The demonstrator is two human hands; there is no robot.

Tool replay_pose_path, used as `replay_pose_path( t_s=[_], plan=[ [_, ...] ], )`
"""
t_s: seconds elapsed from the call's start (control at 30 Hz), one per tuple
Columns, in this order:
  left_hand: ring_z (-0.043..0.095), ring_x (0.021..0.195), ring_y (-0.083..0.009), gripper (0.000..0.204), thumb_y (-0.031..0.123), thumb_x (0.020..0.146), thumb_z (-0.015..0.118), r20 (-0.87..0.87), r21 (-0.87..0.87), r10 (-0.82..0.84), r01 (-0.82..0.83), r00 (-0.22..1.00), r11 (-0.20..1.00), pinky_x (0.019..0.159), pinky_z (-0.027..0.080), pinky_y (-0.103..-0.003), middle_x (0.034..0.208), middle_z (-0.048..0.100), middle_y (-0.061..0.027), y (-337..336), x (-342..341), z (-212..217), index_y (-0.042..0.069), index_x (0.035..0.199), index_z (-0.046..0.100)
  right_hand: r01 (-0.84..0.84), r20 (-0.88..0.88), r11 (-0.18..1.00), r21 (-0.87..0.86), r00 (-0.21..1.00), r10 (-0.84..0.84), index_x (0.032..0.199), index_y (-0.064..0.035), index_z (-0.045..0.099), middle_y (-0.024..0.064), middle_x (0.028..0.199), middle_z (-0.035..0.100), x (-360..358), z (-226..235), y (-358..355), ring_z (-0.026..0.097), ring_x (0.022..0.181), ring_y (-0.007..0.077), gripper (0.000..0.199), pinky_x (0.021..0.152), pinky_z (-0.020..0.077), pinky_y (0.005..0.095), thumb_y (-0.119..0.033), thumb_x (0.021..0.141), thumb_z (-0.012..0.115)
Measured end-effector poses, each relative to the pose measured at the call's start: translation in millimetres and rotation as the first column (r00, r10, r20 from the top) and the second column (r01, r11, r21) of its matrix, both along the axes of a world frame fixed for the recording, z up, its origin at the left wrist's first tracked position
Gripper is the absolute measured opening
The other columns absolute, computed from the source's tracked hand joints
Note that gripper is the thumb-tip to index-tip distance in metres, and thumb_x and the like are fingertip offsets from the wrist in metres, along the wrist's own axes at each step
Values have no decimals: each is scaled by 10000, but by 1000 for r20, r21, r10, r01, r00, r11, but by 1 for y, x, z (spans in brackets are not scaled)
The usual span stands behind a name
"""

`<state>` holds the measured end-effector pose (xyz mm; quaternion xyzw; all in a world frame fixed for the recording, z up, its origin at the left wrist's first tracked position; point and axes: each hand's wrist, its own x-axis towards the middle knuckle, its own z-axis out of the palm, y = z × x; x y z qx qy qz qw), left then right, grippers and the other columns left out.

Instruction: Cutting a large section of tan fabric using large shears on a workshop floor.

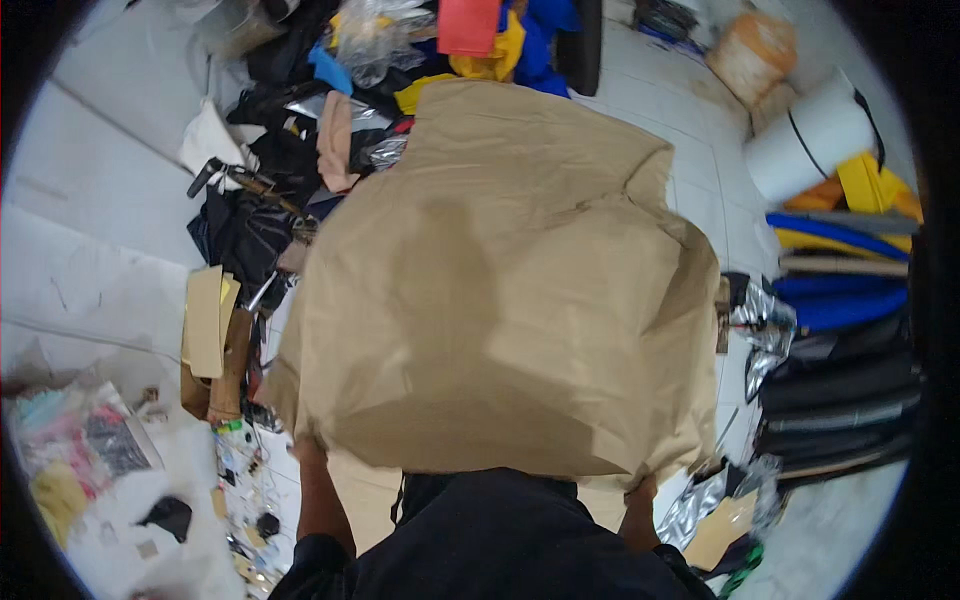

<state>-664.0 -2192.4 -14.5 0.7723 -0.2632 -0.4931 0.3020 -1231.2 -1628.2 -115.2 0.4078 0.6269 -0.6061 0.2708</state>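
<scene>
A big sheet of tan fabric (560, 290) spreads out in front of me, with my shadow across its middle. Its near edge is lifted and bows between my two hands. My left hand (309, 447) grips the near left corner, the fingers partly hidden by the cloth. At the near right corner, my right hand (642, 488) holds the same edge, its fingers mostly covered. Creases and a fold run through the fabric's far right part. More tan material shows beneath the lifted edge, close to my body.
Mixed scraps (265, 220) lie heaped along the left and far side. On the right stand a stack of folded dark and blue cloth (845, 350) and a white cylindrical roll (815, 140). Small litter covers the tiled floor at lower left, near a plastic bag (90, 440).
</scene>
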Motion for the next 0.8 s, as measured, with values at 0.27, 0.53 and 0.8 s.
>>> replay_pose_path(
  t_s=[0.27,0.53,0.8],
  plan=[
    [576,998,-339,431,159,796,571,-90,79,-114,121,989,990,759,508,-496,1100,567,-153,60,-43,0,-38,1174,505,74,121,933,352,985,-123,1031,-43,588,76,882,580,65,77,118,566,754,200,377,558,487,377,-385,872,576],
    [576,846,-265,406,98,803,601,-35,-658,-170,105,985,746,753,500,-349,1013,590,-158,-49,90,36,12,1181,479,35,-334,990,134,942,12,1056,-57,538,14,741,500,121,109,31,475,536,123,307,394,334,284,-297,865,548],
    [554,807,-254,383,76,835,558,11,-641,-50,46,999,766,730,489,-354,975,568,-174,42,121,73,-45,1170,416,287,-316,955,77,915,-250,1155,22,477,74,819,539,305,109,140,556,700,186,355,561,465,339,-114,827,493]
  ],
)
